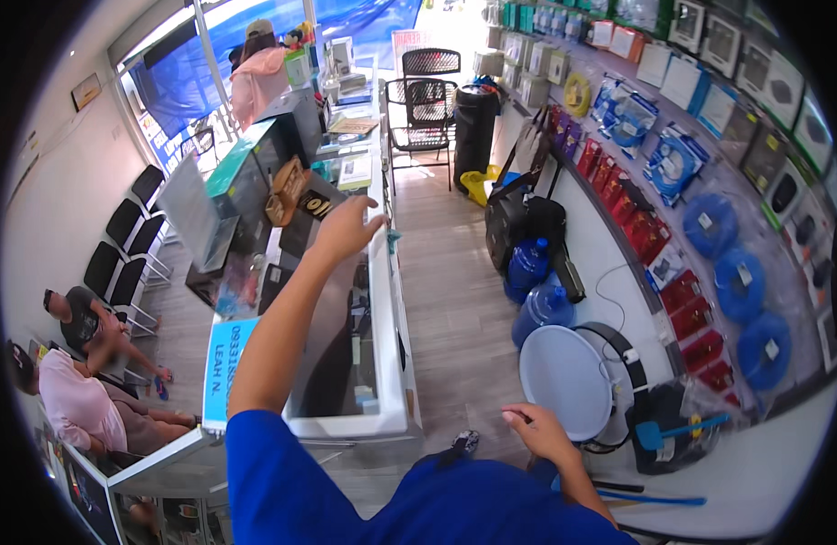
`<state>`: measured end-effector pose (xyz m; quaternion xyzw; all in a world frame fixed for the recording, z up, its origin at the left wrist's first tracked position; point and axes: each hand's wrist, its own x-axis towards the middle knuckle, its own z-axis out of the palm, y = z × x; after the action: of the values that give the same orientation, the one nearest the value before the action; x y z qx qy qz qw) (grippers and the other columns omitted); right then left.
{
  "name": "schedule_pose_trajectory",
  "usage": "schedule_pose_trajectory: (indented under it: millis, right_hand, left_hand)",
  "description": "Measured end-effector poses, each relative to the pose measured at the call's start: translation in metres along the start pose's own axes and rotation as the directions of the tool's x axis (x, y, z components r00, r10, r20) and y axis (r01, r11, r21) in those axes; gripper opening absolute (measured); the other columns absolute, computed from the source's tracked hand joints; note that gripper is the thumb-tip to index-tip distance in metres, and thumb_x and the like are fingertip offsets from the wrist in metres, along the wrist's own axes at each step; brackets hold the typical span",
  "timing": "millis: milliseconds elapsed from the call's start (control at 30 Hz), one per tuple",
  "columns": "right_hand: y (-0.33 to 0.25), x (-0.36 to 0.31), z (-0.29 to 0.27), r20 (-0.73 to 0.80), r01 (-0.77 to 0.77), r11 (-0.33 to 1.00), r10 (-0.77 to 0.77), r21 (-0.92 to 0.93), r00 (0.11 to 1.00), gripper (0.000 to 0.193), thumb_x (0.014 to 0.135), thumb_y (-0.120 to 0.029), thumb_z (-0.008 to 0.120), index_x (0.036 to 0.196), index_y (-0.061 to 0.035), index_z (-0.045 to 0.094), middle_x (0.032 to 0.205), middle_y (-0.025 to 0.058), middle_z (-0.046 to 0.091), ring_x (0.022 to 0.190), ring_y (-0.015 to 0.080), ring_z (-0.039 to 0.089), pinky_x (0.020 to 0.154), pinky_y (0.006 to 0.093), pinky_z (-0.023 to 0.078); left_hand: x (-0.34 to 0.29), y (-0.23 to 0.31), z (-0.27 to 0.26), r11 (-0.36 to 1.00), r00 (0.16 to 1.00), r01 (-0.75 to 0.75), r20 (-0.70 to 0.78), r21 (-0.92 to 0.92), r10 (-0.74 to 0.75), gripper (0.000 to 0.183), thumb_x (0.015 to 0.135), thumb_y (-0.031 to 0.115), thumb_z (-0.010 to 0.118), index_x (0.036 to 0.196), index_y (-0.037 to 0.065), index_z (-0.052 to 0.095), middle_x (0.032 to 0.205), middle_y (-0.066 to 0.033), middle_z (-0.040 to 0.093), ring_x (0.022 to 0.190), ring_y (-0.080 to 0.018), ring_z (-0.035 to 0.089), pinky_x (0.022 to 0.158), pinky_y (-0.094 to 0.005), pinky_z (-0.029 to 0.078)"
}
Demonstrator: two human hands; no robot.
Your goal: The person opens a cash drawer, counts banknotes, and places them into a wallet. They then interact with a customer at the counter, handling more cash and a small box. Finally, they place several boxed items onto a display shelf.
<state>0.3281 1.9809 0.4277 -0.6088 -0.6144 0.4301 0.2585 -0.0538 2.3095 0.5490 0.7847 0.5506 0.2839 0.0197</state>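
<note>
My left hand [347,232] reaches forward over the glass-topped counter [399,363], fingers stretched and slightly apart, with nothing in them. Just beyond it lie a dark panel with pale lettering [318,204] and a brown cardboard box [288,189]. Whether the hand touches the counter, I cannot tell. Lower right, my right hand [541,434] hangs at my side, fingers loosely bent with a gap at the thumb. It appears to hold nothing. Nearest to it is a round pale grey tub or lid [564,381] leaning by the wall.
An aisle of grey wood-look floor [445,300] runs ahead to black chairs [429,104]. Along the right stand blue water jugs [543,313], dark bags [524,222] and a wall of packaged accessories [650,182]. People sit left of the counter [78,400]; another person [259,77] stands beyond it.
</note>
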Motion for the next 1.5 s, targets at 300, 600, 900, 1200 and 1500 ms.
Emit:
schedule_pose_trajectory:
  millis: [300,600,900,1200,1500]
  right_hand:
    - [0.124,0.167,-0.137,-0.122,-0.270,0.925,0.311,0.268,0.943,0.037,0.101,-0.032,0.066,0.112,0.0025,0.074,0.099,0.0098,0.077,0.087,0.0145,0.069,0.084,0.0309,0.054]
    - [0.007,0.484,-0.235,0.069,0.106,0.993,-0.109,0.054,0.992,0.034,0.100,-0.031,0.067,0.114,-0.0008,0.073,0.096,0.0111,0.075,0.087,0.0170,0.068,0.081,0.0307,0.053]
    - [-0.061,0.743,-0.185,0.305,0.318,0.936,-0.350,0.151,0.886,0.035,0.101,-0.034,0.067,0.115,-0.0028,0.074,0.098,0.0124,0.075,0.087,0.0181,0.067,0.081,0.0319,0.053]
    - [-0.176,0.976,-0.186,0.383,0.443,0.892,-0.442,0.093,0.811,0.039,0.101,-0.036,0.066,0.117,-0.0014,0.073,0.102,0.0155,0.076,0.088,0.0201,0.069,0.081,0.0340,0.054]
    - [-0.353,1.340,-0.176,0.380,0.742,0.669,-0.695,0.030,0.611,0.049,0.096,-0.039,0.072,0.125,0.0014,0.069,0.112,0.0138,0.074,0.104,0.0199,0.069,0.094,0.0345,0.053]
  left_hand:
    - [0.169,-0.068,0.097,0.935,0.949,0.313,-0.017,0.168,-0.314,0.044,0.095,0.043,0.067,0.119,0.006,0.070,0.122,-0.0180,0.069,0.115,-0.0369,0.065,0.098,-0.0459,0.051]
    - [0.250,-0.115,0.085,0.846,0.849,0.523,-0.149,0.101,-0.507,0.039,0.098,0.036,0.065,0.119,0.003,0.069,0.120,-0.0170,0.072,0.115,-0.0345,0.066,0.099,-0.0428,0.051]
    - [0.398,-0.180,0.106,0.878,0.867,0.474,-0.209,0.069,-0.452,0.036,0.097,0.035,0.067,0.116,0.004,0.071,0.114,-0.0152,0.073,0.111,-0.0338,0.068,0.095,-0.0424,0.052]
    - [0.557,-0.256,0.113,0.892,0.887,0.451,-0.122,0.023,-0.445,0.038,0.098,0.032,0.067,0.121,0.002,0.070,0.117,-0.0158,0.073,0.110,-0.0338,0.068,0.096,-0.0421,0.052]
    - [0.666,-0.293,0.140,0.854,0.858,0.513,0.076,-0.086,-0.508,0.036,0.096,0.026,0.071,0.125,0.004,0.067,0.118,-0.0158,0.072,0.111,-0.0301,0.068,0.097,-0.0387,0.052]
